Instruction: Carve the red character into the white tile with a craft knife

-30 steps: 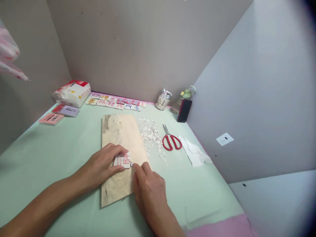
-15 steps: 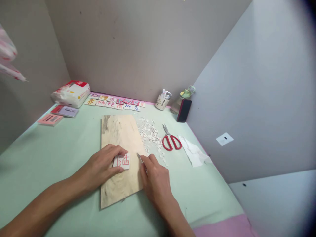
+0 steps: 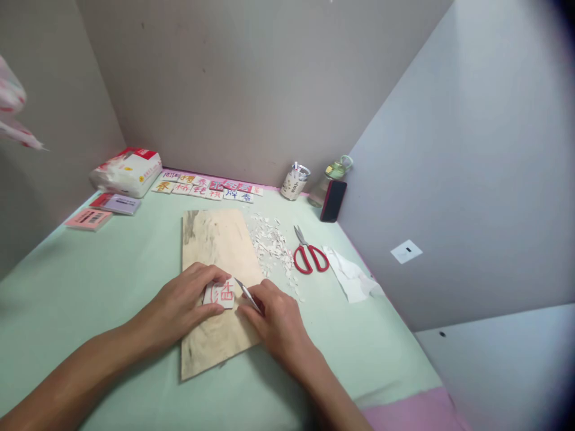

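A small white tile with red lines (image 3: 223, 293) lies on a wooden board (image 3: 220, 239). The thumb and fingers of my left hand (image 3: 191, 299) grip it at its upper and lower edges. My right hand (image 3: 274, 314) is closed on a slim craft knife (image 3: 248, 294), its blade pointing up and left to the tile's upper right corner. Whether the blade touches the tile is too small to tell. White scraps (image 3: 274, 245) are scattered on the cloth beside the board's right edge.
Red-handled scissors (image 3: 311, 258) and crumpled tissue (image 3: 353, 275) lie to the right. Behind stand a tin (image 3: 294, 182), a bottle (image 3: 320, 190) and a phone (image 3: 333, 201). Marked tiles (image 3: 200, 191), a tissue pack (image 3: 128, 173) and pads (image 3: 90, 219) are at the back left.
My right hand has moved left and turned the knife, bringing its blade from the bare board to the tile's right side. My left hand still holds the tile.
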`<act>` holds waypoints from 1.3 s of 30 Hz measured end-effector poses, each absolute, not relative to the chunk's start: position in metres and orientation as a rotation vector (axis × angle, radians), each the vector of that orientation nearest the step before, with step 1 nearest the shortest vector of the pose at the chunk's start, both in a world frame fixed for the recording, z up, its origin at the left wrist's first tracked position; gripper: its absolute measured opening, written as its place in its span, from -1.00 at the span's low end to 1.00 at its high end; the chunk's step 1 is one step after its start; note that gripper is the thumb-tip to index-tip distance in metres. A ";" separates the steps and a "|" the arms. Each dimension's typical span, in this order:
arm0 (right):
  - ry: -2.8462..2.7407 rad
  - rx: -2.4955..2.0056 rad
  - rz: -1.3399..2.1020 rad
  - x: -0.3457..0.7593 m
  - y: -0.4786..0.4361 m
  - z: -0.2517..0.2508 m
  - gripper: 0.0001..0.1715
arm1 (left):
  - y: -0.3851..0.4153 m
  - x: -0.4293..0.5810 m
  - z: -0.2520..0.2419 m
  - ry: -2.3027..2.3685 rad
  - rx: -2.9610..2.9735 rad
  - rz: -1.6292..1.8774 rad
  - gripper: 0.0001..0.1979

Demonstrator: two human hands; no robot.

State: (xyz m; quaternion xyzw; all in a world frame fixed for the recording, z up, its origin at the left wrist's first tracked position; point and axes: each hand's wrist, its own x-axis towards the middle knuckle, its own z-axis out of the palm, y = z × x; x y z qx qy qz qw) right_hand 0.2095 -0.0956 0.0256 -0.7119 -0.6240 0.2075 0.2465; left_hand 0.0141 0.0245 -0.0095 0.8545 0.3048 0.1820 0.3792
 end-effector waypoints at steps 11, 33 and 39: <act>-1.759 -1.809 0.740 0.226 -0.057 0.027 -0.85 | 0.024 0.015 -0.010 0.817 2.152 0.444 -0.72; -1.807 -1.785 0.742 0.226 -0.057 0.025 -0.88 | 0.025 0.014 -0.007 0.806 2.176 0.430 -0.71; -1.883 -1.805 0.647 0.224 -0.060 0.027 -0.81 | 0.024 0.014 -0.006 0.799 2.182 0.437 -0.70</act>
